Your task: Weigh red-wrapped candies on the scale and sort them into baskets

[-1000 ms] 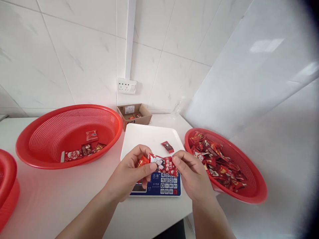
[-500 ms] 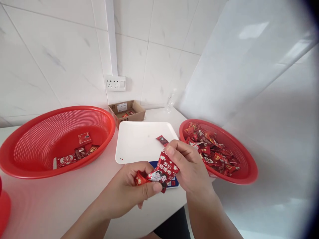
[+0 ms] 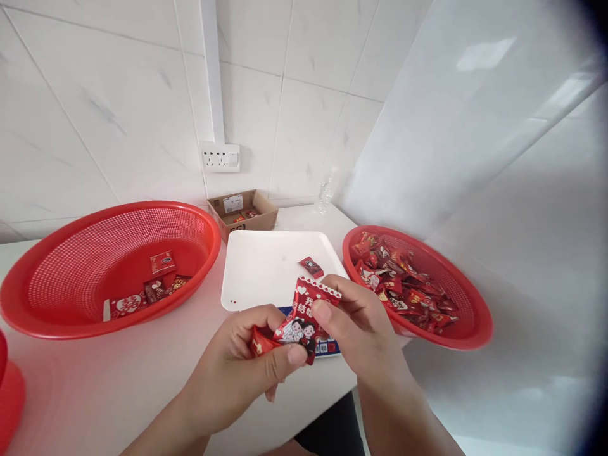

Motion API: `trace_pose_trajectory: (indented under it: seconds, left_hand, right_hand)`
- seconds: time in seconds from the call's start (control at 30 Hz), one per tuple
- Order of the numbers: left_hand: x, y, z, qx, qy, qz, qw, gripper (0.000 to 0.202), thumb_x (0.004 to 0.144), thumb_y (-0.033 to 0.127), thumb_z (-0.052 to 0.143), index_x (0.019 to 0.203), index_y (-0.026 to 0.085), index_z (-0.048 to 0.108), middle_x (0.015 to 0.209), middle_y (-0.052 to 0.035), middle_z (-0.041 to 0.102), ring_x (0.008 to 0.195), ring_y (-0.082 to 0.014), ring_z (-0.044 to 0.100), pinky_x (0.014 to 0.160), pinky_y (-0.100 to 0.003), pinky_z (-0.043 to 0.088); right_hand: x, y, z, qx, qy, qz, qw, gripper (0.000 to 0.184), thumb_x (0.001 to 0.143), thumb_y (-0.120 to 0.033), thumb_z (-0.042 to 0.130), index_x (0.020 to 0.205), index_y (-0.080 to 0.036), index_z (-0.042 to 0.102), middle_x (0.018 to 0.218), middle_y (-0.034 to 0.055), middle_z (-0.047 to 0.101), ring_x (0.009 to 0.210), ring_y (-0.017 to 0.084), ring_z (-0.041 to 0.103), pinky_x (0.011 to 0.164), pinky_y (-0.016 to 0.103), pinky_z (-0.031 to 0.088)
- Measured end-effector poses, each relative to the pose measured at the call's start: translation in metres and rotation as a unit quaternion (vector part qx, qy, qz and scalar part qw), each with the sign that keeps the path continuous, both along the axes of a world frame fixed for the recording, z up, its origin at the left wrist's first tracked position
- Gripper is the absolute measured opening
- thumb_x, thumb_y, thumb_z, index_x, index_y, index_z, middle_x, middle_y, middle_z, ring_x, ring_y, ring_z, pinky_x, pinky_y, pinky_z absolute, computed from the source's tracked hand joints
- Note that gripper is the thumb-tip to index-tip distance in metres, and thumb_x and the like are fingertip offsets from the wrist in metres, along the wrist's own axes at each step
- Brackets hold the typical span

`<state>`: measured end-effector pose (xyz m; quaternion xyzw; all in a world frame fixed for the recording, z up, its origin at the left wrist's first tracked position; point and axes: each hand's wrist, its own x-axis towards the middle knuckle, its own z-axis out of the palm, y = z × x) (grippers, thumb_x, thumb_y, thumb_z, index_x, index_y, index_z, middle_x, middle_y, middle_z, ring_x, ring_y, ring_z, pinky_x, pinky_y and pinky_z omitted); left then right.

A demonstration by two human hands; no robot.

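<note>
Between my two hands is a red candy packet (image 3: 304,329) with white lettering, hearts and a cartoon couple, its crimped edge pointing up. My left hand (image 3: 251,364) is closed on its lower left part, and an orange-red wrapper (image 3: 261,342) also sits in that hand's grip. Thumb and fingers of my right hand (image 3: 358,323) pinch the packet's right side. Just behind lies a small dark red packet (image 3: 311,266) on the white top of a scale (image 3: 266,266). The scale's blue front panel (image 3: 327,347) is partly hidden by my hands.
At the left, a large red perforated basket (image 3: 61,272) holds several packets. Another red basket (image 3: 468,310) at the right is heaped with wrapped candies. A cardboard box (image 3: 261,221) and a clear plastic object (image 3: 325,195) stand by the wall. Part of another red container (image 3: 9,392) shows lower left.
My right hand has shifted its hold lower on the candy packet, so the crimped top edge now shows. The packet has tipped slightly left and more upright; my left hand keeps its grip.
</note>
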<state>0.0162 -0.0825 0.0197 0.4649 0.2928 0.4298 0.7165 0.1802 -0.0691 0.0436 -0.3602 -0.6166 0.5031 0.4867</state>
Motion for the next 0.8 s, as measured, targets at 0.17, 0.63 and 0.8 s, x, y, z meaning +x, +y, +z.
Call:
trace_pose_trajectory:
  seconds: [0.17,0.63,0.8]
  left_hand:
    - [-0.003,-0.002,0.0,0.053,0.022,0.004,0.998,0.036,0.076,0.05,0.072,0.07,0.017,0.059,0.057,0.0031,0.056,0.046,-0.0047,0.042,0.042,-0.014,0.041]
    - [-0.003,-0.009,0.004,0.212,0.092,0.093,0.968,0.027,0.087,0.04,0.06,0.07,0.019,0.059,0.057,0.004,0.05,0.05,-0.0067,0.038,0.046,-0.018,0.034]
    - [-0.004,-0.008,0.006,0.193,0.073,0.066,0.976,0.022,0.087,0.038,0.062,0.075,0.019,0.061,0.061,0.0036,0.056,0.052,-0.0062,0.043,0.047,-0.017,0.036]
  right_hand:
    - [0.0,-0.005,0.005,0.047,-0.056,-0.023,0.997,0.038,0.09,-0.035,0.057,0.061,-0.021,0.038,0.055,-0.0071,0.033,0.05,0.007,0.026,0.043,0.02,0.024]
    - [0.001,-0.015,0.006,0.115,-0.088,0.025,0.989,0.019,0.088,-0.028,0.062,0.073,-0.021,0.053,0.062,-0.0063,0.047,0.053,0.007,0.035,0.047,0.019,0.029]
    - [0.001,-0.016,0.003,0.092,-0.055,0.03,0.994,0.02,0.091,-0.03,0.059,0.074,-0.021,0.054,0.064,-0.0056,0.05,0.055,0.007,0.04,0.048,0.019,0.032]
